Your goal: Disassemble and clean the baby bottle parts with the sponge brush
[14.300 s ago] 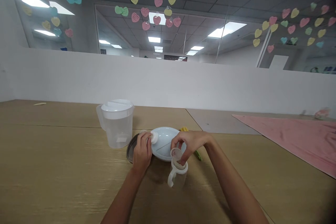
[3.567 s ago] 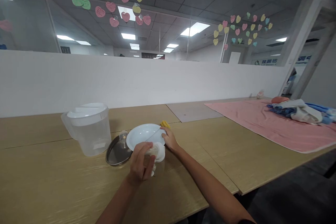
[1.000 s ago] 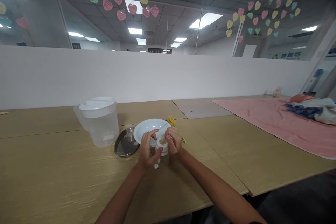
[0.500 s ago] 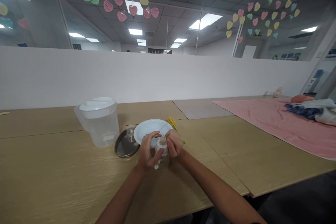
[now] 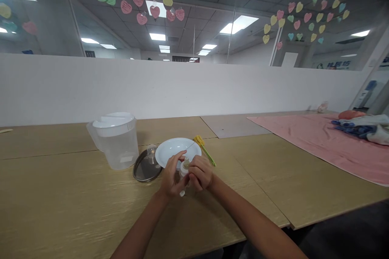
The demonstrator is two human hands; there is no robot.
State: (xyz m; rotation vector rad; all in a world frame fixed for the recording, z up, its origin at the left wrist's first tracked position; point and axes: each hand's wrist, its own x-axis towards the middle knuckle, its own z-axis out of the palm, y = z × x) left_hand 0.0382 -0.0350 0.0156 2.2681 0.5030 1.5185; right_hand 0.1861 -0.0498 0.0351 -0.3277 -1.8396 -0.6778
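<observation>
A small baby bottle with a clear teat and white collar [image 5: 184, 166] stands upright between my hands, in front of a white bowl [image 5: 170, 147]. My left hand [image 5: 172, 176] is curved round its left side, thumb across the front and fingers behind. At its right side my right hand [image 5: 201, 172] is closed, with fingertips against the collar. A small white piece [image 5: 182, 193] lies on the table below the bottle. Behind my right hand is a yellow-headed brush with a green handle [image 5: 208, 155]. My hands hide much of the bottle's body.
Left of the bowl is a round dark metal tray [image 5: 146, 172] with a clear dome-shaped cover [image 5: 151, 151]. A lidded clear plastic pitcher [image 5: 120, 149] stands farther left. A pink cloth [image 5: 304, 141] covers the table's right part, with folded clothes [image 5: 355, 129] on it.
My right hand has moved slightly down and left, onto the front right of the bottle's collar. The bottle's top has shifted slightly left. More of the green brush handle shows.
</observation>
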